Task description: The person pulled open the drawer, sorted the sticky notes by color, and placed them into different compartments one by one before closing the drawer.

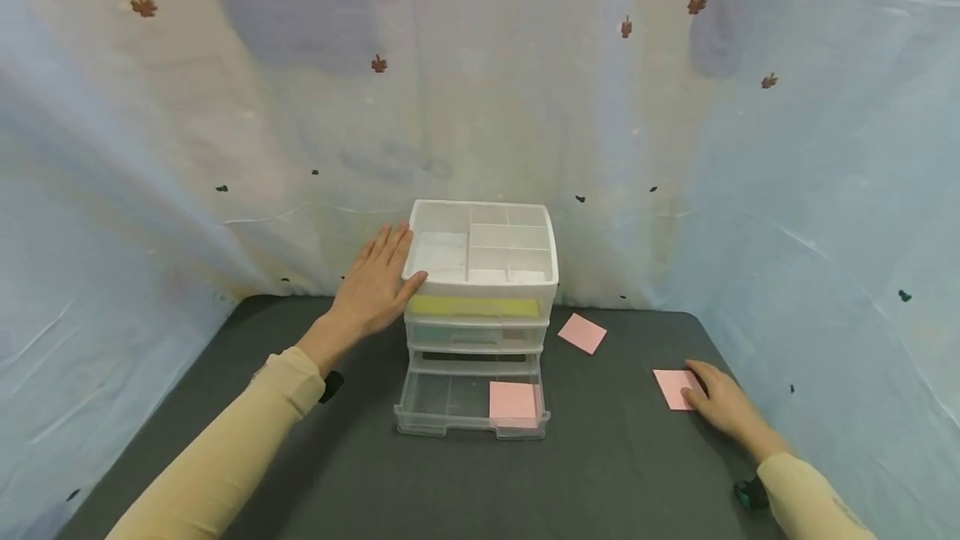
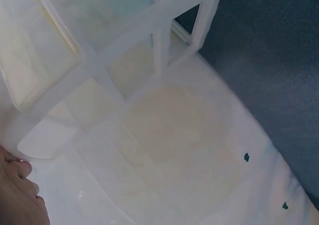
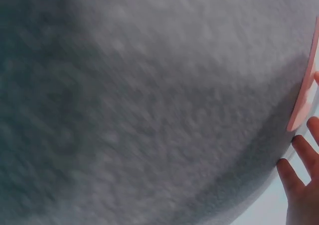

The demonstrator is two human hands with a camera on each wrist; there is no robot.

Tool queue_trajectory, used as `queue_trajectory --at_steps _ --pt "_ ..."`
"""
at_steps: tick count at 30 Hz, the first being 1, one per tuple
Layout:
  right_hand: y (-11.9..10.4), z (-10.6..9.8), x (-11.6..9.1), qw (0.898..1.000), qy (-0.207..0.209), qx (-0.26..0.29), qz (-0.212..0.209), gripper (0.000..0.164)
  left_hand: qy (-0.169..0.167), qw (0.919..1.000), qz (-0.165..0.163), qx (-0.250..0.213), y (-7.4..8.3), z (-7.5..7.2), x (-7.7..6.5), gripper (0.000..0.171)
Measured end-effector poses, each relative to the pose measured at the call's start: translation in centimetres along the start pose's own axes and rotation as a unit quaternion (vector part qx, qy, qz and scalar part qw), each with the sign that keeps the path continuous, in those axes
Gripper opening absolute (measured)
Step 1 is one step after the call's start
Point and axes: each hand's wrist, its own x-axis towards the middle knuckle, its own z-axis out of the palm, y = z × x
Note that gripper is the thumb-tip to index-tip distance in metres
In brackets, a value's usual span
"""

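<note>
A small plastic drawer unit [image 1: 480, 277] with a white divided top stands at the middle of the table. My left hand [image 1: 372, 283] rests with straight fingers on its upper left side, the thumb at the front rim. The clear bottom drawer [image 1: 431, 419] is pulled out and has a pink sticky note pad [image 1: 513, 404] in its right part. At the right, my right hand [image 1: 722, 407] pinches another pink sticky note pad [image 1: 670, 388] between thumb and fingers, at table level. In the right wrist view, only this pad's edge [image 3: 303, 88] and some fingers [image 3: 304, 155] show.
A third pink pad [image 1: 582, 333] lies on the dark table [image 1: 615, 457], just right of the drawer unit. Yellow material [image 1: 474, 307] shows inside the closed upper drawer. A pale patterned curtain [image 1: 480, 107] hangs behind and at both sides.
</note>
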Motion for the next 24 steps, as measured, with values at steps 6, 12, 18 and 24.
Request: queue_trajectory --at_steps 6,12,18,24 --pt "0.09 -0.57 0.37 0.999 -0.010 -0.015 -0.052 0.049 -0.010 1.0000 -0.001 -0.001 -0.01 0.14 0.04 0.080" --pt "0.11 -0.68 0.51 0.997 -0.017 -0.023 -0.077 0.041 -0.017 0.9998 -0.001 -0.008 0.05 0.07 0.08 0.080" --pt "-0.12 -0.60 0.07 0.997 -0.014 -0.026 -0.074 0.042 -0.023 0.9997 -0.008 -0.004 0.08 0.02 0.11 0.080" --pt "-0.48 -0.81 -0.33 0.998 -0.016 -0.020 -0.065 0.043 -0.025 0.9996 -0.009 -0.003 0.07 0.14 0.12 0.081"
